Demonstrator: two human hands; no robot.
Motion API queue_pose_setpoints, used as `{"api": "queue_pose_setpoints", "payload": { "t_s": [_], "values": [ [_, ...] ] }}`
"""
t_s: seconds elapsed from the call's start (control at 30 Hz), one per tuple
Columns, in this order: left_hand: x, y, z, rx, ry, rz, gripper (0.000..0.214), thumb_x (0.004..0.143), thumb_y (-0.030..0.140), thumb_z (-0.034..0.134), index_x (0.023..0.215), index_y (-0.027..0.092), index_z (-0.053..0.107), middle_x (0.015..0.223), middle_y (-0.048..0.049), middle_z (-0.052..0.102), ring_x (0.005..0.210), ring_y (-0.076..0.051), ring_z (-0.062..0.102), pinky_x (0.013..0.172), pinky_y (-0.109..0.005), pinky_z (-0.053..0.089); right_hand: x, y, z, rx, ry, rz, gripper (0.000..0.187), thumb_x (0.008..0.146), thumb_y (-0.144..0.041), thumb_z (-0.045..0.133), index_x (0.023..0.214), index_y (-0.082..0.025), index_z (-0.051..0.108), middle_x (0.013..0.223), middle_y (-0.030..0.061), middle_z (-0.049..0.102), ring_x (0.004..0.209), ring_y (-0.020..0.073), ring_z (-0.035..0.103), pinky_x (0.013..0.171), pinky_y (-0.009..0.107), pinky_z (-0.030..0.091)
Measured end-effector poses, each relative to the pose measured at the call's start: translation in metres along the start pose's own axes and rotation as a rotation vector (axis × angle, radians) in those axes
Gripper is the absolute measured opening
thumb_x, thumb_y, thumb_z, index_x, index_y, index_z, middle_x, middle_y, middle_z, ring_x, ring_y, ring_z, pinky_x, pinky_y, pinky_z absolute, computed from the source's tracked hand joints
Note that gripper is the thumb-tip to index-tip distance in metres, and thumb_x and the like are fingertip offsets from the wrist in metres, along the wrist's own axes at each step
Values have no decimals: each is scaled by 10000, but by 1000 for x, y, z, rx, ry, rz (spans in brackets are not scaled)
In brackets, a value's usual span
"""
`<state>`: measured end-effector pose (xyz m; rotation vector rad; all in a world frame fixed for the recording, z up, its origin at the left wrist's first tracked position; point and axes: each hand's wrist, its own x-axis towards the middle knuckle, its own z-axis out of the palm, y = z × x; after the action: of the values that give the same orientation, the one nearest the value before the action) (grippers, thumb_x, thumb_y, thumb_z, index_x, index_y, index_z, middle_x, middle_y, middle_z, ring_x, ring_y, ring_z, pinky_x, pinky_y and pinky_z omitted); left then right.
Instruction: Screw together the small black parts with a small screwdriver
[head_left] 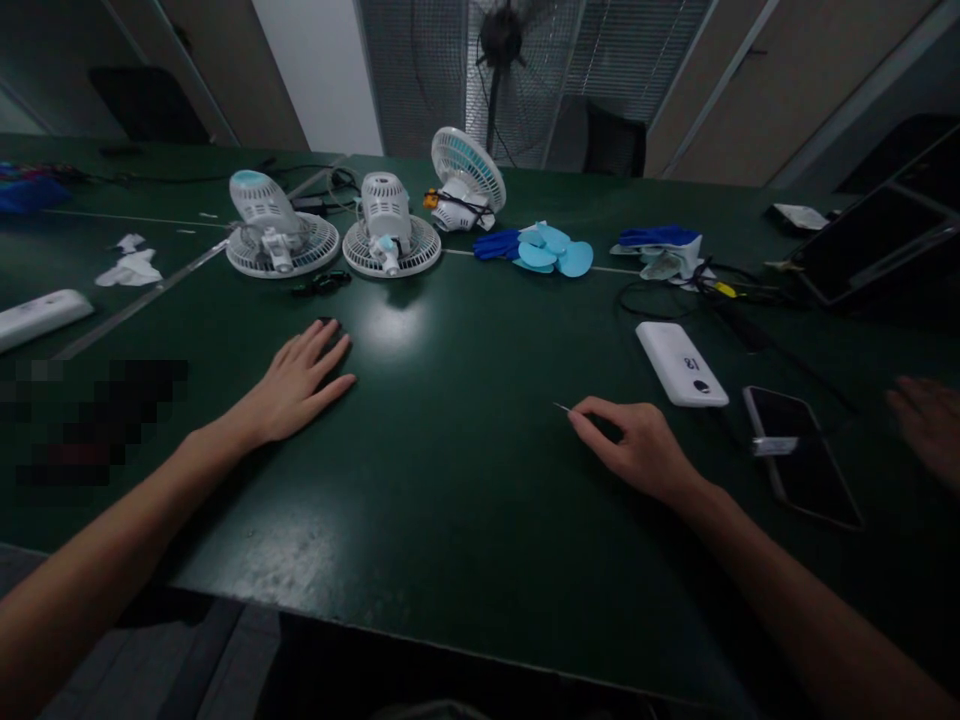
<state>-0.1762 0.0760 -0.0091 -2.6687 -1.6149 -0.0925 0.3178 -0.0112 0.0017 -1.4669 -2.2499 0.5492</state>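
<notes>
My left hand [304, 385] lies palm down on the green table [450, 480], fingers spread. A small dark object [328, 321] shows at its fingertips; what it is I cannot make out. To the right, my right hand [637, 445] pinches a thin metal pin-like piece [561, 407] between thumb and fingertips, its bright tip pointing left. A white power bank [681, 364] lies beyond that hand, and a dark-screened phone [802, 455] rests to its right.
Small white fans [386, 225] stand along the back, with light-blue fan blades [553, 250] and blue gloves [495, 245] beside them. Black cables [660, 298] trail at the right. Another person's hand [926, 420] is at the right edge. Crumpled tissue [131, 268] lies left.
</notes>
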Motion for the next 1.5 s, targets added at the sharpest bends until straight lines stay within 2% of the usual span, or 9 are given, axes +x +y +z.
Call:
{"api": "queue_pose_setpoints", "payload": {
  "t_s": [0.17,0.3,0.4,0.5,0.67,0.87,1.13,1.33,1.5],
  "values": [
    [11,-33,5,40,58,-124,655,1033,576,312,1609,270,378,1730,-78,33,1557,-436,118,1190,-655,187,-1,2,-1,-1,-19,0,283,1065,-433,495,1053,-227,689,806,10,720,640,150,634,583,284,439],
    [27,-52,7,6,16,-154,658,1026,566,317,1613,274,366,1718,-96,127,1546,-439,166,1183,-668,175,-1,1,-2,1,-36,9,284,1065,-437,494,1065,-229,687,809,7,721,639,148,635,583,281,443],
    [28,-51,3,-39,39,-142,626,1024,549,343,1600,310,383,1703,-81,200,1536,-406,223,1186,-636,207,-1,0,-2,-1,-38,7,284,1064,-432,493,1061,-227,689,815,9,723,649,150,639,587,281,440],
    [24,-48,-2,-80,181,-188,574,1027,510,376,1542,277,471,1640,-115,330,1474,-377,341,1147,-588,314,-1,-2,-2,-13,-27,1,285,1062,-434,497,1048,-227,693,814,10,723,651,152,637,593,285,434],
    [23,-56,-1,-51,285,-167,418,1015,448,462,1187,184,736,1400,-134,563,1236,-325,514,1048,-500,427,0,-1,0,-35,-27,2,288,1062,-437,494,1052,-230,694,793,3,718,622,146,626,586,287,426],
    [31,-55,-1,-24,319,-99,360,1019,424,478,1085,179,733,1234,-106,663,1107,-277,552,984,-435,451,-1,0,0,-49,-25,11,282,1056,-435,503,1044,-234,700,793,-3,723,621,145,633,587,285,427],
    [49,-76,-5,-164,517,-256,353,991,449,525,1071,163,715,1169,-89,700,1084,-228,603,946,-360,491,0,-3,-3,-28,-31,5,281,1051,-432,508,1052,-232,705,825,8,737,650,151,648,588,284,435],
    [52,-85,-7,-46,417,-139,380,1024,440,472,1136,169,713,1199,-77,684,1140,-219,574,1035,-378,443,0,-4,-3,-32,-44,22,277,1052,-428,506,1052,-236,706,789,-4,726,616,144,635,586,281,438],
    [46,-82,-10,29,389,-148,424,1047,467,432,1173,167,704,1206,-88,685,1145,-232,571,1035,-390,429,-1,-3,-2,-31,-38,13,269,1047,-423,515,1050,-233,705,792,-1,729,625,151,645,588,283,442]
  ]
}}
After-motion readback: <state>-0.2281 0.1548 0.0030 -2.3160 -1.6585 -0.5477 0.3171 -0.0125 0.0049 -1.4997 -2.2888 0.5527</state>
